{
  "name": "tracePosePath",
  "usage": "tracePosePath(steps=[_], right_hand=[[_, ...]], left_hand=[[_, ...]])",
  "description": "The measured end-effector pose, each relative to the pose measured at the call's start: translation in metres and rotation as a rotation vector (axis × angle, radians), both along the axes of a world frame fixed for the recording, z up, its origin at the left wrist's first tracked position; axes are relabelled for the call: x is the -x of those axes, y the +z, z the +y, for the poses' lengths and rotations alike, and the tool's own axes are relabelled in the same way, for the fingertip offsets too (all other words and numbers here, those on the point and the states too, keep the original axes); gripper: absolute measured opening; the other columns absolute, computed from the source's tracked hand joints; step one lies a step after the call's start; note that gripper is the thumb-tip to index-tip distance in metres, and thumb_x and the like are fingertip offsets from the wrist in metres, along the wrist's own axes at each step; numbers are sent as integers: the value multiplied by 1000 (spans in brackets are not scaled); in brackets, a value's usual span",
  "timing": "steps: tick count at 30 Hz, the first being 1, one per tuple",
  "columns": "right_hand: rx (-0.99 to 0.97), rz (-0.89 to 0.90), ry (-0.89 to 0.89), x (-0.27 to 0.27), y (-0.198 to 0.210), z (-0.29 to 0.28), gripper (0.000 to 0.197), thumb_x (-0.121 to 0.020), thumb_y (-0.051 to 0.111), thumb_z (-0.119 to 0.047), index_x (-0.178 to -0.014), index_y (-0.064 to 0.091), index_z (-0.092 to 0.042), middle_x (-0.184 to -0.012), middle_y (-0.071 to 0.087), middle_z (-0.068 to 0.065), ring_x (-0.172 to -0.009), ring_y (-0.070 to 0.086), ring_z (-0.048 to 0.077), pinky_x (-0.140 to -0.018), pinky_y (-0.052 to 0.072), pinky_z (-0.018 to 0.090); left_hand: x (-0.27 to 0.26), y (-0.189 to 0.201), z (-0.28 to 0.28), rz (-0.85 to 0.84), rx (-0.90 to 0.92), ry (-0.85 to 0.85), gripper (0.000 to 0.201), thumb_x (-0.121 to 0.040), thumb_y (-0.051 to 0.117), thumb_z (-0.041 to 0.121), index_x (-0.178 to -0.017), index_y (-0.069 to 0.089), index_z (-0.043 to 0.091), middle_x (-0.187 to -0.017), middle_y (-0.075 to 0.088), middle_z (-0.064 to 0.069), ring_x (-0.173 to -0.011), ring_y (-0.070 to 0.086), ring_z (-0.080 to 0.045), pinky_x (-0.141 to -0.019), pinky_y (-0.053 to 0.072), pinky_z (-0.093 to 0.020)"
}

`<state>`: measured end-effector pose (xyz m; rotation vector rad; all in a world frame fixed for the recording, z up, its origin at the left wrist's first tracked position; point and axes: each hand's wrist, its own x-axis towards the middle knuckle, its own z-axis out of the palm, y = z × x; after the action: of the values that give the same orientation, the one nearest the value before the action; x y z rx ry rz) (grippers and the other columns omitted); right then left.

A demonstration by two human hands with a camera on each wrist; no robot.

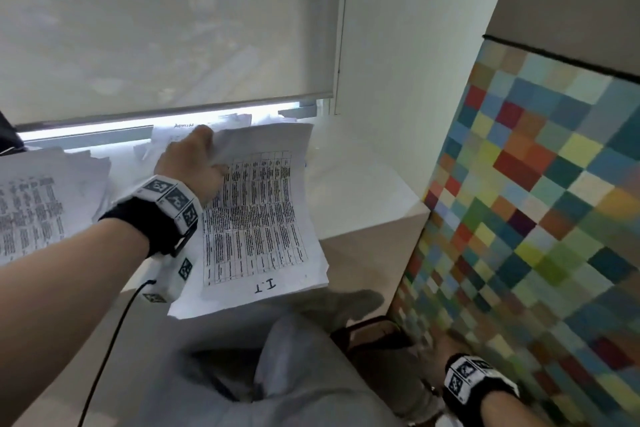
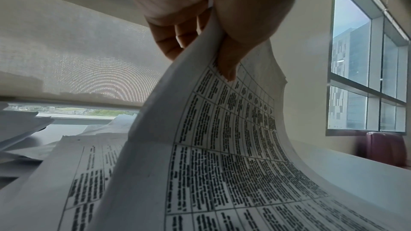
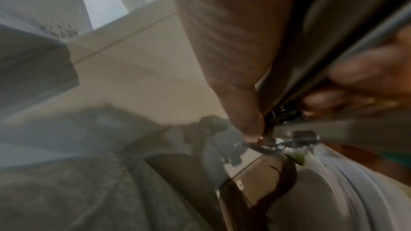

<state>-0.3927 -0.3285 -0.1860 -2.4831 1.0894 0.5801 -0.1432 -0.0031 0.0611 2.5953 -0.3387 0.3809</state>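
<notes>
Right hand (image 3: 231, 45) low by lap, blurred, I can't tell its grip; left hand (image 1: 188, 163) pinches far end of white printed table sheet (image 1: 256, 218), curled up off paper stack (image 2: 89, 173) on white window ledge (image 1: 363, 191); grey roller blind (image 1: 156, 28) behind

A loose pile of printed papers (image 1: 38, 198) lies at the left end of the white counter (image 1: 363, 191). A grey roller blind (image 1: 166, 28) hangs almost down to its back edge. A panel of coloured squares (image 1: 536, 201) stands just beside its right end.
</notes>
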Motion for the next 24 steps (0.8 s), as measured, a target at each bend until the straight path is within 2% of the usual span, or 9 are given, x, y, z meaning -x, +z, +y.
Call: tracePosePath(steps=[2,4,8,11,13,16,18,20,24], right_hand=[[49,95,185,2,-37,-32,53,-97,40,-38,-145,30,-19,-140,47,5,-123,49,23,-104,39,31],[-11,96,213,3,-56,-50,49,-95,35,-42,-139,38,-21,-135,50,2,-114,53,23,-98,42,29],[-75,77,114,-14,31,-10,43,-92,54,-38,-127,55,-13,-121,60,8,-109,58,24,-82,45,25],[-161,-176,42,-43,87,0,28,-92,53,-38,-93,60,-12,-81,57,5,-69,54,20,-59,40,23],[-224,-382,24,-64,121,7,29,-89,58,-32,-83,60,-3,-70,55,8,-61,50,19,-53,37,23],[-290,-612,84,-96,170,16,19,-78,64,-15,-97,64,-14,-83,70,5,-69,64,18,-61,51,27],[-274,-662,110,-121,188,19,49,-73,65,-13,-121,59,-19,-103,70,5,-89,66,22,-79,54,32],[-231,-634,132,-146,193,22,61,-74,66,-14,-134,51,-14,-116,65,9,-103,62,25,-90,50,31],[-87,-545,158,-190,184,32,22,-85,59,-29,-97,66,-11,-94,68,13,-85,64,28,-76,50,28]], left_hand=[[0,0,-1,-13,-3,2,24,-86,68,15,-93,45,15,-80,58,-7,-76,59,-33,-71,50,-40],[0,0,-3,-13,-10,12,26,-86,70,18,-94,45,16,-77,56,-5,-73,57,-31,-69,46,-38],[-3,-1,-4,-2,-15,29,28,-85,72,19,-94,46,16,-75,55,-4,-71,55,-30,-68,43,-36],[-6,-1,-3,2,-26,46,29,-85,72,18,-94,45,15,-73,51,-2,-70,53,-29,-68,43,-37],[-10,0,0,25,-28,58,30,-84,72,18,-95,44,15,-74,50,0,-72,54,-29,-68,44,-37],[-17,1,11,61,-22,101,31,-83,72,17,-96,44,16,-77,53,-3,-73,53,-29,-68,42,-36],[-22,2,21,67,-6,125,30,-82,71,17,-94,43,16,-77,53,-4,-71,51,-28,-67,40,-35],[-24,5,33,72,13,150,30,-82,71,17,-94,43,16,-77,52,-3,-69,50,-26,-66,39,-34],[-24,6,56,107,76,188,31,-82,73,15,-99,47,13,-81,56,-3,-72,55,-23,-67,45,-34]])
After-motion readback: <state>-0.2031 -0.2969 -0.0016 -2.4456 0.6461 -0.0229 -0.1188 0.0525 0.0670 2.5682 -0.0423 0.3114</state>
